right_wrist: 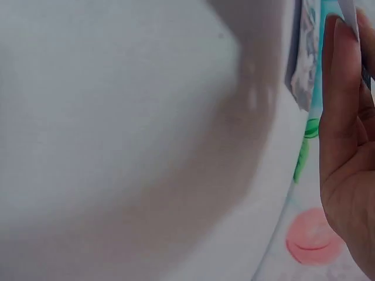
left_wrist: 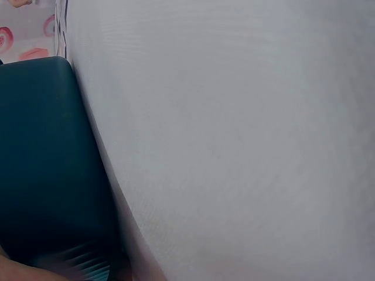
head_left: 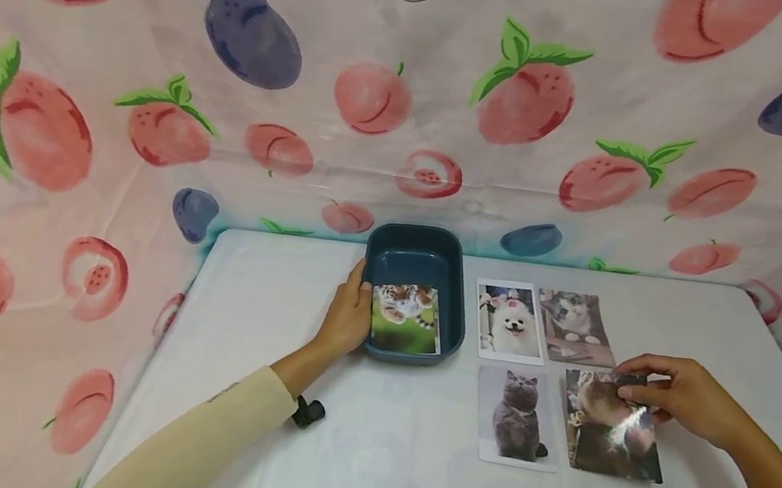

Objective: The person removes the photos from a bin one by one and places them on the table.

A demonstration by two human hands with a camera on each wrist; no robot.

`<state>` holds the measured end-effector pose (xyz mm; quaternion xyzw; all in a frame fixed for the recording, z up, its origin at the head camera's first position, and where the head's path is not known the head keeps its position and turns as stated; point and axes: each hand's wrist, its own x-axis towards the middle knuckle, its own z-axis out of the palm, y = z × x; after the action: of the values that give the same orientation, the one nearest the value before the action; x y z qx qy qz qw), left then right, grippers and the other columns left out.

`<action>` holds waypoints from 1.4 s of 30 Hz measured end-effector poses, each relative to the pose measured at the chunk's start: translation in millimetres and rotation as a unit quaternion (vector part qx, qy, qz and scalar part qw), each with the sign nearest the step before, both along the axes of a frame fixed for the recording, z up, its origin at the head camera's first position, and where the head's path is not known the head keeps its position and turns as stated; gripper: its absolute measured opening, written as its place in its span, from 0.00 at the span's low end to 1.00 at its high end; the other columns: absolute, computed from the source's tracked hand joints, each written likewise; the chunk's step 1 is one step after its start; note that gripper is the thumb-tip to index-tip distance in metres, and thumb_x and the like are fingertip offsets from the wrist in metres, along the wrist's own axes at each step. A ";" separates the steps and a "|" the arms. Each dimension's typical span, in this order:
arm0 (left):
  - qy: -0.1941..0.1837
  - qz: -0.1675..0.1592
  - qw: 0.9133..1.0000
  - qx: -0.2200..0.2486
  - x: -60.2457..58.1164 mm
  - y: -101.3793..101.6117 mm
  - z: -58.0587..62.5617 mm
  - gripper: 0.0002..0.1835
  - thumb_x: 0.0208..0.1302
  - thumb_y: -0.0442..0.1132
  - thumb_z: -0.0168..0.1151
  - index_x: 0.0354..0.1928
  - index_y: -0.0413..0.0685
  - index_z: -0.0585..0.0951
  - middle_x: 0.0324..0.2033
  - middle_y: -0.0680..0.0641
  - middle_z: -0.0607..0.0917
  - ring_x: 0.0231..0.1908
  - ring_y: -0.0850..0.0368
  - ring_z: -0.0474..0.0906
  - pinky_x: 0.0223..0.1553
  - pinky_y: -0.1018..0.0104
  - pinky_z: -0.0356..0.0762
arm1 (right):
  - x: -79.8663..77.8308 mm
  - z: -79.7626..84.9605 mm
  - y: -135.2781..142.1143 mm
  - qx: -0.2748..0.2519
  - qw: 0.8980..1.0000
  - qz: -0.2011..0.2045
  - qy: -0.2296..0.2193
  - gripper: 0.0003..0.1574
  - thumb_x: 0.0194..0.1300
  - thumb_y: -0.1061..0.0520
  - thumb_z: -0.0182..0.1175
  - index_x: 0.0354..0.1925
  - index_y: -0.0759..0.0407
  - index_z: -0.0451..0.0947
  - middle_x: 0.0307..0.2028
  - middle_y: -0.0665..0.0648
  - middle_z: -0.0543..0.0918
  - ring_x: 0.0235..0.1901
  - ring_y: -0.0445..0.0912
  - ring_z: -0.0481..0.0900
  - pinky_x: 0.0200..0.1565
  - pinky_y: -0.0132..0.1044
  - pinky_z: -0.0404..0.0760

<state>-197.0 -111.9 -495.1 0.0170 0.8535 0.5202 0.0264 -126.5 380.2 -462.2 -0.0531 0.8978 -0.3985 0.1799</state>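
Note:
My left hand (head_left: pixel 350 312) grips the left side of a dark blue plastic tray (head_left: pixel 459 309), thumb at its rim. Inside the tray lies a tiger photo card (head_left: pixel 406 318). Its blue outer wall (left_wrist: pixel 53 158) fills the left of the left wrist view. Over on the right, my right hand (head_left: pixel 690 398) pinches the top edge of a glossy animal photo card (head_left: pixel 609 433); glare covers part of its picture. In the right wrist view, the fingers (right_wrist: pixel 343 88) hold the card's pale edge (right_wrist: pixel 350 14).
Left of the held card is a grey cat card (head_left: pixel 518 419). Behind these lie a white dog card (head_left: pixel 512 321) and another cat card (head_left: pixel 576 326). All rest on a white-covered table (head_left: pixel 388 463), with a fruit-patterned cloth (head_left: pixel 443 100) hanging behind it.

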 end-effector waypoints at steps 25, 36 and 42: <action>0.009 -0.003 1.000 -0.005 -1.0 4.9 -1.4 0.29 0.84 0.40 0.35 0.82 0.43 0.48 0.75 0.31 0.62 0.77 0.39 0.55 0.78 0.45 0.51 | 0.6 -25.4 -8.9 0.109 0.990 -0.022 0.087 0.22 0.58 0.49 0.76 0.47 0.57 0.83 0.39 0.59 0.82 0.20 0.41 0.76 0.21 0.36 0.79; 0.002 -0.001 1.000 -0.017 0.6 3.0 -0.9 0.30 0.84 0.41 0.36 0.82 0.46 0.49 0.74 0.30 0.63 0.76 0.38 0.57 0.77 0.43 0.54 | 1.0 -29.9 -8.3 0.095 0.992 -0.035 0.075 0.25 0.58 0.45 0.76 0.46 0.59 0.83 0.39 0.58 0.80 0.24 0.40 0.78 0.23 0.36 0.83; 0.003 0.000 1.000 -0.018 -0.1 0.5 -1.7 0.29 0.84 0.40 0.35 0.82 0.46 0.48 0.75 0.30 0.62 0.77 0.37 0.56 0.77 0.43 0.54 | 0.1 -30.5 -6.6 0.086 0.993 -0.043 0.067 0.26 0.58 0.46 0.76 0.47 0.60 0.83 0.38 0.57 0.81 0.24 0.41 0.80 0.24 0.36 0.84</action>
<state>-197.1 -111.4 -496.8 0.0180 0.8630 0.5043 0.0243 -126.4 373.6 -492.7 -0.0251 0.9402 -0.3227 0.1060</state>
